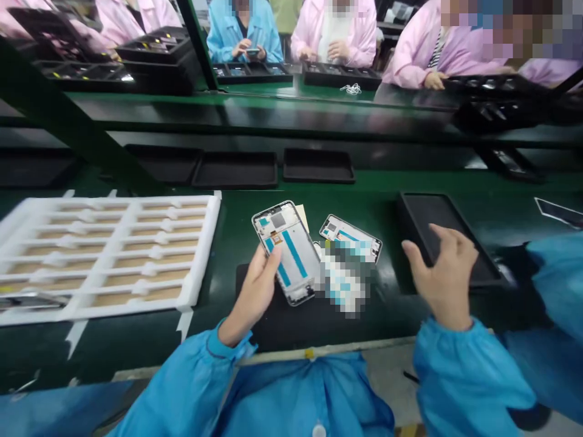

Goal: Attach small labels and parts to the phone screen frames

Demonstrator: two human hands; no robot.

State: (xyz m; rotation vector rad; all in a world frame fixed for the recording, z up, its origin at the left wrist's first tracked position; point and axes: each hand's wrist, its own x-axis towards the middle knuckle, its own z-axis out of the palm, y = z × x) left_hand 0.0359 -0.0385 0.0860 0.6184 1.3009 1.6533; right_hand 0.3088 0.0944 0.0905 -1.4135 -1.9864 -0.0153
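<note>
My left hand [255, 280] grips a phone frame [298, 243] by its left edge, thumb on top, tilted above a dark mat [268, 321]. Blue strips and a small brown flex piece show on its silvery inner face. Just right of it, a second phone frame [362, 238] lies on the green bench, partly covered by a pixelated patch. My right hand [444, 270] is raised with nothing in it, thumb and fingers apart, in front of a black tray [428, 212].
At left stands a white slotted rack [207, 243] with a phone part [34, 299] in its near slot. Shallow black trays [234, 170] line the bench's back. A dark panel [562, 211] lies far right, near a blue sleeve [558, 273]. Several people sit opposite. A green post [68, 115] slants across the left.
</note>
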